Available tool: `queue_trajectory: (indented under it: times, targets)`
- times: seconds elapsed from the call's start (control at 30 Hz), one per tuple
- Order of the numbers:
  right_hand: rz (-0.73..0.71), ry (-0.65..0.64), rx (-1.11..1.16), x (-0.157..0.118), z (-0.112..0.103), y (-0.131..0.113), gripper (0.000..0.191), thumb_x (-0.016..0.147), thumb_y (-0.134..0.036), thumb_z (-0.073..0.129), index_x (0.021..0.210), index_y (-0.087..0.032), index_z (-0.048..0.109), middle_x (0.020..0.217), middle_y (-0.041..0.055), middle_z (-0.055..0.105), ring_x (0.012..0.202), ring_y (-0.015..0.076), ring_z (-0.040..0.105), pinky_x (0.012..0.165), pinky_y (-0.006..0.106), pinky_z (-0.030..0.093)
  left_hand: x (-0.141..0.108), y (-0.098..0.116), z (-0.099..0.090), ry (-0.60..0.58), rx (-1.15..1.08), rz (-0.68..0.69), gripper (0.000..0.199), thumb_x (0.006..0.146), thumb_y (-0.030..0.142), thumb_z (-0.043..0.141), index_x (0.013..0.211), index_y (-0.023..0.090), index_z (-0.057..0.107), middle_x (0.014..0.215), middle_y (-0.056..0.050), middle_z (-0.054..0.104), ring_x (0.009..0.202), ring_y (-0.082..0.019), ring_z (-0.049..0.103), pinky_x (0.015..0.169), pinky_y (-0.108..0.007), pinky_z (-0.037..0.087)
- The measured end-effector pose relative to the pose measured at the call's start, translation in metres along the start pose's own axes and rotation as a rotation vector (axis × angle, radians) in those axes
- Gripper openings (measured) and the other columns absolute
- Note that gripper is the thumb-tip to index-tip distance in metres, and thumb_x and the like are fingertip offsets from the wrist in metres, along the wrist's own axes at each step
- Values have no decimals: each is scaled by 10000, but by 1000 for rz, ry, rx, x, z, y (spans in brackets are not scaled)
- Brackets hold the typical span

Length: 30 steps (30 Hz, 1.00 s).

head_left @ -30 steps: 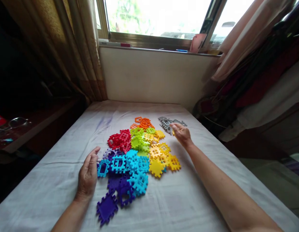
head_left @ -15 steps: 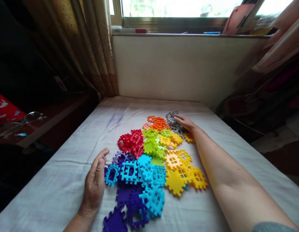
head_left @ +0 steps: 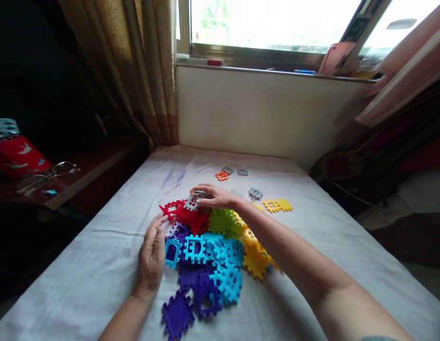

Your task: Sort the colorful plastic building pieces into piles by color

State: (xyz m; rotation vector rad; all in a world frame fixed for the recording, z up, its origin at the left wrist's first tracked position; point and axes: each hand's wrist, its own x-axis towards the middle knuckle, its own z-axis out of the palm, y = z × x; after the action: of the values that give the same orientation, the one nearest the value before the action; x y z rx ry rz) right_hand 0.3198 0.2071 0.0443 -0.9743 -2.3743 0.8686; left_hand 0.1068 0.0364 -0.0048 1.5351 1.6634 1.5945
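A heap of flat plastic interlocking building tiles with notched edges lies on the sheet. My right hand [head_left: 220,196] reaches across its far side, fingers stretched out against grey tiles [head_left: 192,203] on the red tiles [head_left: 195,220]. Palm facing the heap, my left hand [head_left: 151,255] rests along its left side with fingers extended, close to the red tiles and a light blue tile [head_left: 172,252]. Lime green tiles [head_left: 220,221] lie under my right wrist. Yellow tiles [head_left: 255,260] are partly hidden by my forearm. Purple tiles [head_left: 178,315] and more light blue tiles [head_left: 229,283] lie nearest me.
Loose grey tiles [head_left: 255,193], an orange tile [head_left: 222,175] and separate yellow tiles [head_left: 278,205] lie beyond my right arm. A dark side table [head_left: 67,194] with glasses [head_left: 63,168] stands left. A wall [head_left: 262,109] and window close off the far end.
My right hand has swept left across the heap's far side, carrying grey and orange tiles against the red ones. Several tiles were left scattered behind. The view has shifted slightly.
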Motion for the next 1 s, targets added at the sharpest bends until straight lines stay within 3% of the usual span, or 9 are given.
queue_trajectory:
  times: [0.13,0.2,0.3,0.37,0.43,0.6,0.8,0.9,1.0]
  targets:
    - [72,73,-3,7,-9,-2,467,875,-491,606,1290,-279,644,1319,52,654,1211,228,608,1028,382,485,-1,0,1,19,4,3,519,962,584,371,1205,201,623,1336,-104,614,1318,-242,514,1156,-414,382]
    - [278,274,-145,10,-28,16,417,888,-456,591,1251,-267,669,1315,79,649,1248,250,574,1065,426,444,-2,0,0,19,18,6,507,966,572,370,1213,207,622,1344,-100,607,1321,-240,511,1147,-407,396]
    - [759,528,-355,13,-57,55,539,868,-508,597,1350,-266,597,1465,159,498,1361,359,444,1080,602,358,-4,0,0,15,40,11,482,979,542,365,1215,215,628,1361,-94,593,1340,-232,492,1157,-400,385]
    - [983,547,-364,13,-69,81,651,869,-584,559,1438,-271,508,1529,206,394,1383,416,395,1052,671,329,-5,0,-1,15,50,7,466,984,527,369,1216,221,634,1370,-92,588,1351,-229,482,1170,-408,367]
    - [1065,477,-370,13,-71,100,699,871,-643,510,1470,-284,467,1538,211,377,1389,430,381,1054,687,304,-6,0,-1,15,54,6,454,986,516,376,1216,225,638,1378,-92,584,1355,-227,478,1176,-418,355]
    - [799,217,-471,26,-50,102,600,893,-610,489,1422,-329,525,1537,113,426,1435,372,333,1130,641,238,-7,3,-1,-18,20,-12,427,996,472,387,1235,216,631,1392,-95,575,1357,-227,476,1173,-426,354]
    - [225,-164,-150,15,-25,33,492,907,-523,536,1330,-288,627,1396,29,603,1316,252,522,1126,396,387,-4,-5,2,-27,-70,-16,439,978,504,415,1222,211,632,1433,-107,532,1339,-239,492,1150,-431,388]
    - [193,-81,-93,-28,-31,6,531,889,-542,567,1359,-297,596,1409,35,592,1286,244,551,1092,404,429,-2,-6,3,-22,-25,34,453,969,517,423,1214,198,631,1415,-123,535,1358,-250,472,1172,-449,354]
    - [385,231,-218,-96,-43,3,504,910,-491,543,1369,-287,581,1392,52,603,1310,237,530,1113,412,401,-1,-4,4,-44,43,75,481,961,532,424,1234,185,613,1442,-146,494,1396,-273,427,1175,-471,342]
